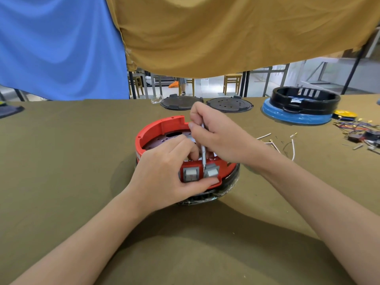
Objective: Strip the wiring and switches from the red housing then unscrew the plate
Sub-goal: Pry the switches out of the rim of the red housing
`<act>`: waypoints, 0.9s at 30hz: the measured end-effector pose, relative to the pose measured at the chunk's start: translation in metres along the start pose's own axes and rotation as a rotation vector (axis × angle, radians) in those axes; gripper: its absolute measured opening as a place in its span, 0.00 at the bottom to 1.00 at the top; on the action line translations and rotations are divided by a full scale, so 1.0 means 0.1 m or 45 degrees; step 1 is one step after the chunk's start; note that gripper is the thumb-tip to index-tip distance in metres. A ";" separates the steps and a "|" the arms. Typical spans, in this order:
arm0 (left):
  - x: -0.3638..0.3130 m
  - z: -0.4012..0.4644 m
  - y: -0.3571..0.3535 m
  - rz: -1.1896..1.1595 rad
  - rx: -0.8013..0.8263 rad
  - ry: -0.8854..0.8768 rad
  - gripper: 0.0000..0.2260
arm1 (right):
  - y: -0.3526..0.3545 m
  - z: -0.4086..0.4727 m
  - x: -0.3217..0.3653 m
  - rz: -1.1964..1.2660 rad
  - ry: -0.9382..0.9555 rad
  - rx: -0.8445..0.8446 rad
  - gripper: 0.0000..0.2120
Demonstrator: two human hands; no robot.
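Red housing (pixel 164 126) — two grey switches (pixel 190 175) — left hand (pixel 164 177) gripping it, right hand (pixel 216 134) pinching a thin tool (pixel 203 155).

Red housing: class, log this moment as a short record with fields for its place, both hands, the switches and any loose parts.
housing: red housing on the olive-covered table, open side up
left hand: left hand in a grip on the front wall, thumb under the two grey switches
right hand: right hand pinches a thin grey tool upright behind the switches
switches: both seated in the wall
loose parts: white wires lie right of the housing
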State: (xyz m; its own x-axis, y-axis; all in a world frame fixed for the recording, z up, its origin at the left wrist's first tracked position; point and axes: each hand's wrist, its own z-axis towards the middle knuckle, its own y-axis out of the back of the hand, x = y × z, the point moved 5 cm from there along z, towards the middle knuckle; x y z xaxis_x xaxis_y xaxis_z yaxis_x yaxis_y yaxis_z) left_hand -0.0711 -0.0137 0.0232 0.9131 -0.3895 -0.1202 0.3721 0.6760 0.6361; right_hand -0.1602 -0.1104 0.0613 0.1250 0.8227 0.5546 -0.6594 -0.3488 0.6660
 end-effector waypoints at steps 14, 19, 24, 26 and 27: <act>0.02 0.02 -0.02 0.034 -0.009 -0.003 0.21 | 0.00 -0.08 0.08 -0.079 0.068 0.050 0.14; 0.04 0.01 -0.02 0.027 0.004 0.007 0.21 | -0.06 -0.01 0.04 -0.056 0.025 0.135 0.14; 0.03 0.02 -0.01 0.040 0.003 0.005 0.21 | 0.12 -0.17 0.01 0.095 0.123 -0.303 0.13; 0.01 0.02 -0.01 0.038 0.000 -0.005 0.21 | 0.19 -0.21 -0.01 0.105 0.147 -0.393 0.14; 0.01 0.02 0.00 0.037 -0.001 -0.006 0.21 | 0.21 -0.22 0.00 0.103 0.158 -0.411 0.14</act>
State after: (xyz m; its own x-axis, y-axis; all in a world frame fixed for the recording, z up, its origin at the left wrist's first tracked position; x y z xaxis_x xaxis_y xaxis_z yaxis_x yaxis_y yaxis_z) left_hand -0.0706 -0.0155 0.0243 0.9226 -0.3730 -0.0980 0.3458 0.6877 0.6384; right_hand -0.1903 -0.1077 0.0638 -0.0153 0.8531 0.5215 -0.8661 -0.2719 0.4194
